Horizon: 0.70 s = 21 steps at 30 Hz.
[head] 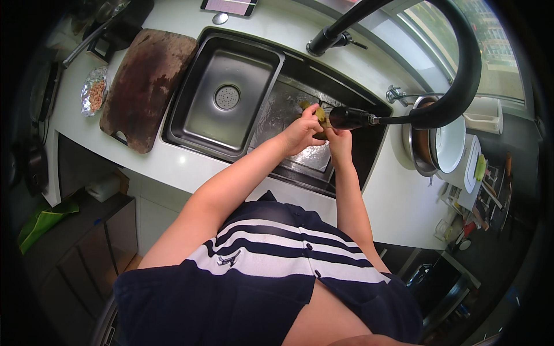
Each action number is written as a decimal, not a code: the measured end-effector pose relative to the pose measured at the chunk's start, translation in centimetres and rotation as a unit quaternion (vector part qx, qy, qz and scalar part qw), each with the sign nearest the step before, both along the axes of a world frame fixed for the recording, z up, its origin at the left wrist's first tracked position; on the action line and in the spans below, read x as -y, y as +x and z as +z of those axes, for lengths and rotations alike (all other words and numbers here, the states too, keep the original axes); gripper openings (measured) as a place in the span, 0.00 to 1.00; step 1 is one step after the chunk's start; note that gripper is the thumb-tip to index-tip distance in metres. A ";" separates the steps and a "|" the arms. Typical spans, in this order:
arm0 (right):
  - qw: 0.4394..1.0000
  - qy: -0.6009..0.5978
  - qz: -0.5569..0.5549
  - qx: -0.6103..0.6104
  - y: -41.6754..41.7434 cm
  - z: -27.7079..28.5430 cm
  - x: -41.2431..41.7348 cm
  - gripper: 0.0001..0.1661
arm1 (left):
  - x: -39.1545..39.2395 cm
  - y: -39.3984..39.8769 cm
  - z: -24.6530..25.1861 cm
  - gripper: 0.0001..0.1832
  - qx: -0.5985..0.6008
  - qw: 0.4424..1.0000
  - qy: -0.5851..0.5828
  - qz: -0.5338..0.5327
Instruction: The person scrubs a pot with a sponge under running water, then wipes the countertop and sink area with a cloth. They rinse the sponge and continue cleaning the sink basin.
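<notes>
Both hands are over the right basin of a black and steel sink [363, 160], close under the black spray head [346, 118] of the faucet. My left hand [302, 133] has its fingers curled around a soft yellow-green piece of food [320, 114], perhaps a leafy vegetable. From the other side, my right hand [341, 142] pinches the same piece near its lower end. Water runs from the spray head onto it and spreads over the wet steel panel [281, 101] below. Fingers and the spray head hide part of the piece.
Left of the hands sits a steel basin insert [190, 125] with a round drain strainer [227, 96]. A stained wooden cutting board [145, 86] lies beside it, near a foil tray [88, 84] of small pinkish-brown pieces. Stacked bowls [450, 149] stand at right. The faucet neck [469, 65] arches overhead.
</notes>
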State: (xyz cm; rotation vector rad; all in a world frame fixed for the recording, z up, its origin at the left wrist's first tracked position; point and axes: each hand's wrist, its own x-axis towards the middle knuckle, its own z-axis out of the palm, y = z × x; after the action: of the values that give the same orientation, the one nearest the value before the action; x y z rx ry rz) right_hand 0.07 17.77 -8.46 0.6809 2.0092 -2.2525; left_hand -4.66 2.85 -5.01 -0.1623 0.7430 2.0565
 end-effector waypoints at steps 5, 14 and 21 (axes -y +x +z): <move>0.976 -0.190 -0.107 0.013 0.5 -0.7 -1.0 0.16 | -0.1 -0.7 -2.6 0.42 0.036 0.976 -0.210 -0.052; 0.990 -0.138 0.031 -0.026 3.8 1.6 0.4 0.11 | -3.3 -1.5 -6.0 0.28 0.308 0.950 0.033 0.038; 0.926 -0.368 0.043 -0.069 5.9 3.9 -4.5 0.08 | -3.0 -1.3 -9.6 0.16 0.360 0.923 -0.063 0.120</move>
State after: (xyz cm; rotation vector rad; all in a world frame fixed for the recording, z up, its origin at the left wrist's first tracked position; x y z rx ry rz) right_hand 5.94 22.24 -4.52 0.3484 1.0253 -2.7580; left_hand -5.99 5.87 -14.64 -1.0655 0.3951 1.9544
